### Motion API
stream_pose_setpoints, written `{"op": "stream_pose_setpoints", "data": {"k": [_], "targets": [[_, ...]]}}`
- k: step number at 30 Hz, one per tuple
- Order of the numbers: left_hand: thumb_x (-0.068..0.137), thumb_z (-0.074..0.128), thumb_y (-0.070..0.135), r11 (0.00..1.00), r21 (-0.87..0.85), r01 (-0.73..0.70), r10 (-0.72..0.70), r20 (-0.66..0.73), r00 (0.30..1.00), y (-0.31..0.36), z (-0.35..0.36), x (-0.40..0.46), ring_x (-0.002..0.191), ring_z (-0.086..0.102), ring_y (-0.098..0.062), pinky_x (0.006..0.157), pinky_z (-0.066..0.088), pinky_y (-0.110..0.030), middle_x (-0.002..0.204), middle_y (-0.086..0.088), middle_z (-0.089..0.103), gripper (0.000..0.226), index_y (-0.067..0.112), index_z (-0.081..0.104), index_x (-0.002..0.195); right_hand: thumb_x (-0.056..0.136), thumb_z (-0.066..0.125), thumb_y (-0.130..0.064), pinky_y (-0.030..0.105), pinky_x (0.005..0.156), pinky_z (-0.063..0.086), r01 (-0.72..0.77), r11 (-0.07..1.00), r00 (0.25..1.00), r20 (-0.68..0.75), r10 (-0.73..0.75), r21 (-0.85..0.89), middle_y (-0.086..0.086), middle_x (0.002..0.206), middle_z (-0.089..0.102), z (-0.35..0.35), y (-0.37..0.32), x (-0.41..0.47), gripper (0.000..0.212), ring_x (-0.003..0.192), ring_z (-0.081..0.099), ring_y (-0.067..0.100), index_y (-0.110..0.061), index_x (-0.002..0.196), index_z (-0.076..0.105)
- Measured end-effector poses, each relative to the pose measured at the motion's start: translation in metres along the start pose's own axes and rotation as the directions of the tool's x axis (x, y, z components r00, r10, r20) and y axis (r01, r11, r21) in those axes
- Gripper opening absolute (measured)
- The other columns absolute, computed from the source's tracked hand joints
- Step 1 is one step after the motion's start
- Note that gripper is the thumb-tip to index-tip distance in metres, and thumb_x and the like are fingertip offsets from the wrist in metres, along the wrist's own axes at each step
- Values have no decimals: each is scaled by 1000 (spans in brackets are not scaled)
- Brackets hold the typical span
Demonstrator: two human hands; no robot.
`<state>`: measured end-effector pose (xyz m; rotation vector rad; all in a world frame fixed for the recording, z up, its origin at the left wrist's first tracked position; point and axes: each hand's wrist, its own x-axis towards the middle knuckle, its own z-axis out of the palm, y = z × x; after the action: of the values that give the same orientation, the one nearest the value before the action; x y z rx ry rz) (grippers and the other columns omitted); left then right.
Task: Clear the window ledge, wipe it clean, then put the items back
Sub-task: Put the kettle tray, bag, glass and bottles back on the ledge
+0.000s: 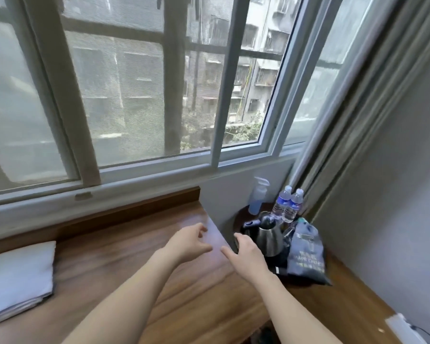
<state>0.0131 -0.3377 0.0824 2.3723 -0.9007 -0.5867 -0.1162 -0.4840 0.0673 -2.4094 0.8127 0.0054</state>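
**Both hands reaching toward the kettle corner**

The left hand (pixel 189 240) is hovering over the wooden window ledge (pixel 124 247) at centre frame, fingers loosely spread, holding nothing. The right hand (pixel 246 252) is stretching open beside one steel kettle (pixel 269 235); contact is unclear. Lower right are sitting two water bottles (pixel 287 204), one spray bottle (pixel 257 197), one dark pouch (pixel 307 252). One folded white cloth (pixel 18 276) is lying lower left.

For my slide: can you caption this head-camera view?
Both open hands reach toward a kettle on the wooden ledge below a window.
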Motion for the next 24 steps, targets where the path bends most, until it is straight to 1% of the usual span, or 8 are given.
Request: {"op": "stream_pose_setpoints", "data": {"k": [5, 8, 11, 16, 19, 21, 22, 24], "targets": [[76, 71, 48, 1000, -7, -2, 2, 31, 1000, 62, 56, 44, 116, 57, -15, 96, 48, -30, 130, 2, 59, 69, 24, 48, 137, 94, 54, -55, 34, 113, 33, -22, 1000, 1000, -20, 22, -1, 4, 152, 41, -38, 67, 25, 74, 140, 38, 21, -14, 152, 34], [76, 72, 49, 1000, -20, 7, -6, 58, 998, 88, 81, 68, 120, 54, -15, 95, 46, -27, 134, 1, 56, 72, 25, 45, 139, 92, 55, -58, 36, 114, 34, -64, 998, 997, -32, 64, 10, 4, 151, 42, -55, 100, 36, 75, 139, 39, 21, -15, 152, 35], [75, 73, 49, 995, -89, 36, -31, 64, 997, 103, 98, 92, 118, 54, -14, 91, 45, -25, 132, 1, 56, 74, 22, 44, 139, 92, 54, -59, 36, 112, 36, -117, 993, 991, -57, 118, 16, 5, 150, 43, -65, 130, 47, 75, 137, 41, 23, -15, 151, 36], [68, 77, 54, 957, -242, 161, -132, 131, 983, 104, 129, 137, 106, 55, -12, 84, 44, -26, 115, 7, 58, 82, 19, 46, 135, 91, 57, -59, 37, 112, 34, -246, 964, 963, -90, 254, 98, 5, 153, 40, -71, 173, 60, 80, 140, 38, 24, -14, 152, 32], [61, 79, 63, 918, -305, 255, -193, 219, 957, 101, 156, 158, 107, 59, -15, 86, 46, -29, 110, 7, 62, 74, 21, 51, 115, 89, 58, -61, 38, 112, 35, -300, 945, 946, -87, 312, 131, 4, 153, 39, -71, 202, 66, 83, 141, 37, 23, -15, 153, 31], [49, 79, 78, 909, -320, 268, -189, 256, 948, 85, 189, 178, 101, 65, -10, 91, 51, -35, 101, 13, 70, 82, 19, 62, 104, 90, 58, -60, 38, 113, 33, -330, 936, 938, -73, 340, 122, 4, 156, 37, -69, 223, 72, 84, 143, 34, 23, -14, 154, 29], [45, 77, 82, 906, -321, 277, -191, 277, 942, 77, 207, 186, 101, 66, -7, 93, 52, -37, 101, 13, 72, 88, 19, 66, 106, 90, 59, -59, 38, 113, 32, -343, 932, 934, -64, 352, 119, 5, 156, 36, -69, 232, 75, 83, 143, 34, 24, -13, 153, 29], [48, 76, 79, 901, -307, 306, -214, 301, 929, 69, 233, 194, 102, 66, -7, 87, 52, -30, 106, 13, 72, 86, 22, 68, 112, 91, 59, -58, 38, 113, 32, -357, 927, 930, -48, 364, 112, 7, 156, 36, -69, 248, 87, 83, 143, 34, 25, -12, 153, 29]]}}
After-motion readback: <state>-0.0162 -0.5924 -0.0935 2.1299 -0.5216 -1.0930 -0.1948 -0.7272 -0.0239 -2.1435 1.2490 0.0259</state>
